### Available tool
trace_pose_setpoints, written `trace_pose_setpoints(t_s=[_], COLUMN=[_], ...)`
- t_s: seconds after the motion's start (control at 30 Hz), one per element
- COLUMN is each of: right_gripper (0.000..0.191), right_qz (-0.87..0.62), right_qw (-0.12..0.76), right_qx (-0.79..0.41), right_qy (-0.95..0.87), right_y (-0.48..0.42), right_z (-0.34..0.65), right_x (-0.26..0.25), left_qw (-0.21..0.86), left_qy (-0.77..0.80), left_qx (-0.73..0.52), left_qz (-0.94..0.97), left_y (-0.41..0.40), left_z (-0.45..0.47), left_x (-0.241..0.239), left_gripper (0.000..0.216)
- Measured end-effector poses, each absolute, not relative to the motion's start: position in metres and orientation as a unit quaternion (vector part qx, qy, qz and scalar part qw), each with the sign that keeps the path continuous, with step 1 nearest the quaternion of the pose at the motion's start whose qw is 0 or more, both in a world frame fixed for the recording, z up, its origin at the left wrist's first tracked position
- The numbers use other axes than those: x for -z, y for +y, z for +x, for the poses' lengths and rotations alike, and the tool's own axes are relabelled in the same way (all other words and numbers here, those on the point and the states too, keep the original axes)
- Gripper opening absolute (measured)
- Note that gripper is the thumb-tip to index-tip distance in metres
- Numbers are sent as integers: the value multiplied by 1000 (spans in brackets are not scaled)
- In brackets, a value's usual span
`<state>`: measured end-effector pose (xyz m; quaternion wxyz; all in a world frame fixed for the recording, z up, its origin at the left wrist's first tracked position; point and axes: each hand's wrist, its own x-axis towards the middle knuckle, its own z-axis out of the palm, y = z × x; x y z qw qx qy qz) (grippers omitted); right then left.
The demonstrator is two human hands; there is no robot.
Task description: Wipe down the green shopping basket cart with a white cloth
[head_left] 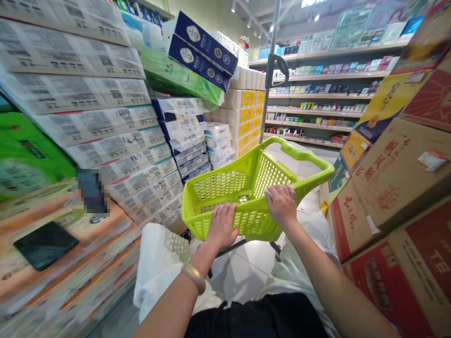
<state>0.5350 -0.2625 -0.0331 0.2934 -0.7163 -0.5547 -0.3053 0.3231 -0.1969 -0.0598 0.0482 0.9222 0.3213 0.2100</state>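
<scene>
A lime-green shopping cart point(218, 180) with a perforated plastic basket stands sideways in front of my legs. Inside, the visible part of the basket floor holds nothing I can make out. My left hand point(221, 226) curls over its near rim, fingers folded across the top edge; a gold-coloured bangle point(193, 278) circles that wrist. Further right along the same rim, my right hand point(282, 202) grips close to where the handle point(326, 171) joins. The cart's handle loops up at the right, touched by neither hand. My fingertips are partly hidden behind the rim.
Wrapped paper packs point(88, 89) are stacked high on the left, with a dark flat device point(45, 245) lying on orange packs. Cardboard cartons point(391, 164) rise on the right. A metal pole point(269, 98) stands beyond the cart, before stocked shelves point(317, 96). White floor tiles point(243, 267) show below.
</scene>
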Motion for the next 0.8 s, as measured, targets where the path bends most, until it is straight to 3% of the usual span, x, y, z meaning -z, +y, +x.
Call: trace_pose_setpoints(t_s=[0.3,0.63,0.8], right_gripper=[20,22,20], right_qz=[-690,-730,-698], right_qw=[313,307,311], right_qx=[242,300,238], right_qy=[-606,-531,-600], right_y=[-249,-257,-248], right_z=[474,521,471], right_x=[49,35,50], left_qw=[46,49,49], left_qy=[326,329,331], left_qx=[-216,-220,-219], left_qz=[919,917,917], left_y=[-199,-201,-201], left_z=[323,323,323], left_x=[58,58,58], left_gripper=[70,68,68])
